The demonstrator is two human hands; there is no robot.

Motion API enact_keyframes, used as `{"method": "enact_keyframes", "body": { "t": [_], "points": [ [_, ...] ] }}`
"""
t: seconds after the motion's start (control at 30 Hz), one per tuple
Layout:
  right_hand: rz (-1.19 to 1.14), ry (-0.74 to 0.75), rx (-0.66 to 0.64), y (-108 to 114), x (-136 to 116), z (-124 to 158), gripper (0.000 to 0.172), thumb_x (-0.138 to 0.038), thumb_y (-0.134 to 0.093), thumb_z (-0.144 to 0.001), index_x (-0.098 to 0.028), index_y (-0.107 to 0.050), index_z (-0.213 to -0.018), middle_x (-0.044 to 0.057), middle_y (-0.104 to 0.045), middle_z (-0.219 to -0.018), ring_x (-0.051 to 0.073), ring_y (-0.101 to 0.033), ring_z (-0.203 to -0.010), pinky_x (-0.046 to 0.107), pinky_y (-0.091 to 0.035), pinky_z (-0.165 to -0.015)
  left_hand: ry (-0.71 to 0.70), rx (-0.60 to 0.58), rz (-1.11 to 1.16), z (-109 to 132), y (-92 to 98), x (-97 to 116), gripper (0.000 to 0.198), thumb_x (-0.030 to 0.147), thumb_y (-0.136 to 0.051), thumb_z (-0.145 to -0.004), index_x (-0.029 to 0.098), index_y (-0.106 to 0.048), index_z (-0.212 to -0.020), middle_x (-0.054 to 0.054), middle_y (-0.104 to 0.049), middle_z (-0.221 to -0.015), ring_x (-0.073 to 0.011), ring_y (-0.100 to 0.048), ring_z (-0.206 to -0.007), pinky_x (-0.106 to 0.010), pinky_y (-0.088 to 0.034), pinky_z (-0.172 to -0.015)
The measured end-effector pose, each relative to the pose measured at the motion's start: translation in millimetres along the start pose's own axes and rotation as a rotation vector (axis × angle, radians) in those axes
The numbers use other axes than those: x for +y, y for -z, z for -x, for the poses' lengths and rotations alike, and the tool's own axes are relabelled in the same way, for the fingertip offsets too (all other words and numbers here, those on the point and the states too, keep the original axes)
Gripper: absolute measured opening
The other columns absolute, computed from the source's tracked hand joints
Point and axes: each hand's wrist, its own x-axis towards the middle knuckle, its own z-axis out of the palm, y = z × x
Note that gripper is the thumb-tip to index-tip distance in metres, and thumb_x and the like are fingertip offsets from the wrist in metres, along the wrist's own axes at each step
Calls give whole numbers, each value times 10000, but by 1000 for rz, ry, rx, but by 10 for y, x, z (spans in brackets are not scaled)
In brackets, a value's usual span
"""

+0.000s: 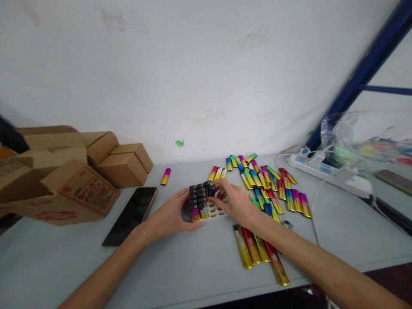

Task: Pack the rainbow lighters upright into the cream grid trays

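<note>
A pale tray with holes (216, 210) lies on the table, with several lighters (197, 199) standing upright in its left part, their black tops up. My left hand (175, 213) curls around the tray's left end, fingers at the back and thumb along the front edge. In a pinch between thumb and fingers, my right hand (236, 201) has a black-topped lighter (211, 190) over the tray, beside the standing rows; its lower end is hidden. Loose metallic multicoloured lighters (255, 178) are spread to the right of the tray, and several longer-looking ones (243, 246) lie nearer, partly under my right forearm.
A dark phone (130, 216) lies left of my left hand, near an open cardboard box (58, 184) and smaller boxes (124, 165). One pink-and-yellow lighter (165, 176) lies apart near the wall. At right is a white power strip (328, 174) with cables and clear plastic bags (347, 133).
</note>
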Motion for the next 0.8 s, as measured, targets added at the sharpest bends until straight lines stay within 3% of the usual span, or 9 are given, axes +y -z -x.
{"method": "enact_keyframes", "body": {
  "t": [0.17,0.33,0.43,0.57,0.7,0.8],
  "points": [
    [302,114,-14,13,-59,-33,209,-291,-793,-965,-175,-672,-1091,107,-750,-1015,258,-727,-960,372,-558,-849,24,7,3,-17,-3,7,635,361,-895,-697,224,-660,-1271,-89,-730,-1290,-318,-704,-1189,-437,-584,-1079],
    [413,71,-109,67,-29,-64,257,-400,-774,-974,-161,-697,-1029,119,-729,-1021,283,-706,-999,406,-534,-872,23,10,-4,-20,0,-3,635,380,-891,-713,228,-660,-1284,-89,-733,-1298,-317,-707,-1180,-442,-588,-1077],
    [319,64,-94,114,-8,-60,320,-427,-786,-961,-163,-691,-1116,123,-732,-1078,283,-704,-1035,418,-549,-912,25,5,-5,-16,3,-25,639,395,-892,-714,226,-661,-1286,-95,-738,-1279,-326,-718,-1162,-449,-610,-1043],
    [115,135,8,161,-8,-53,415,-354,-685,-1038,-163,-602,-1397,158,-692,-1272,266,-693,-1164,421,-583,-1012,33,10,-21,-15,-2,-50,665,371,-900,-686,228,-663,-1290,-101,-741,-1276,-347,-721,-1172,-469,-619,-1037],
    [82,266,-54,137,-13,-58,452,-194,-534,-1093,-223,-539,-1543,153,-653,-1413,260,-636,-1313,435,-559,-1123,24,33,-24,-15,-15,-60,712,360,-906,-676,223,-648,-1325,-115,-724,-1347,-364,-702,-1229,-497,-590,-1094],
    [83,272,-74,148,-38,-54,471,-210,-533,-1096,-205,-537,-1567,162,-646,-1450,266,-608,-1365,439,-538,-1163,17,34,-17,-10,-16,-57,734,361,-901,-691,224,-631,-1360,-114,-715,-1365,-351,-703,-1219,-488,-585,-1103]
  ]
}}
